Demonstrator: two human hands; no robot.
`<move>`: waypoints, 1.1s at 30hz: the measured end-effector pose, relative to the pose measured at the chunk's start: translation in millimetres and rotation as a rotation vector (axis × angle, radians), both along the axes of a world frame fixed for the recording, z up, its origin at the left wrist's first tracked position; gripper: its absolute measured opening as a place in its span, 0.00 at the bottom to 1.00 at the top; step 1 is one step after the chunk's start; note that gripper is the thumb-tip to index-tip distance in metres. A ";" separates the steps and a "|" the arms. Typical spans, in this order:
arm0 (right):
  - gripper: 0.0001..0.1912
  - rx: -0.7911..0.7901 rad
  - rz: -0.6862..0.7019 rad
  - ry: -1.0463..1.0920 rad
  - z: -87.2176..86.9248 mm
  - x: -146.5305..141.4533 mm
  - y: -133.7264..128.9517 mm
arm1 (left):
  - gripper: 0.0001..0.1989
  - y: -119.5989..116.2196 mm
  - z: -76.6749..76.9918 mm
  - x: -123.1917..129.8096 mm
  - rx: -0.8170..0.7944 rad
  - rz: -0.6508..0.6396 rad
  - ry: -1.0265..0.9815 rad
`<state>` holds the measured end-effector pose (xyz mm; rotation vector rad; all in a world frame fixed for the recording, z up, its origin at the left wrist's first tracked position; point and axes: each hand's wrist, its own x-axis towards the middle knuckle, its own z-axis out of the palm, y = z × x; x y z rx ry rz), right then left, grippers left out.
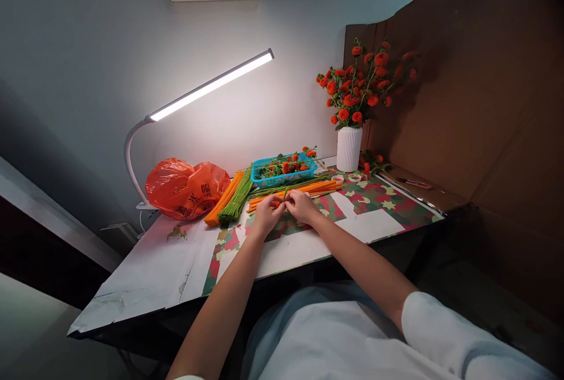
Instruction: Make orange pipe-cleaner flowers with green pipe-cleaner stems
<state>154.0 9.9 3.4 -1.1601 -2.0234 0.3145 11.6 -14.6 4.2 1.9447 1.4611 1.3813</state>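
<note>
My left hand [267,214] and my right hand [302,207] meet just above the table's front half, fingertips pinched close together. Between them they hold a thin green pipe cleaner [286,192], whose tip pokes up; most of it is hidden by the fingers. Right behind the hands lie loose orange pipe cleaners [319,187], spread sideways. To the left are a bundle of green pipe cleaners [237,201] and a bundle of orange pipe cleaners [223,199]. A blue basket [282,179] behind them contains small orange flowers with green stems.
A lit desk lamp [211,86] arches over the table from the left, beside an orange plastic bag [185,189]. At the back right stands a white ribbed vase [349,150] of orange flowers. Tape rolls [355,178] lie near it. A cardboard panel [458,86] borders the right side.
</note>
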 end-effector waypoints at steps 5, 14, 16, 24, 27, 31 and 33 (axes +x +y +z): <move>0.06 0.057 0.061 -0.056 -3.4 -0.3 0.0 | 0.02 -0.3 0.3 -0.3 -0.057 0.038 0.010; 0.07 0.115 0.068 -0.089 -1.8 0.5 -2.6 | 0.03 1.1 -2.5 -0.6 -0.145 0.025 -0.096; 0.06 0.096 0.047 -0.059 -1.4 0.2 -2.2 | 0.04 1.6 -2.3 -0.1 -0.160 0.007 -0.125; 0.04 -0.003 -0.006 0.059 -0.4 -1.7 1.6 | 0.11 3.3 -4.8 0.9 -0.065 -0.032 -0.179; 0.04 -0.002 0.013 0.087 -1.0 -2.0 2.5 | 0.10 4.5 -5.5 0.8 -0.119 -0.058 -0.242; 0.04 0.013 0.055 0.134 -2.3 -1.5 3.2 | 0.09 9.0 -6.5 0.4 -0.261 -0.096 -0.385; 0.04 0.019 0.086 0.161 -3.0 -1.5 3.5 | 0.07 11.0 -6.5 0.4 -0.335 -0.109 -0.454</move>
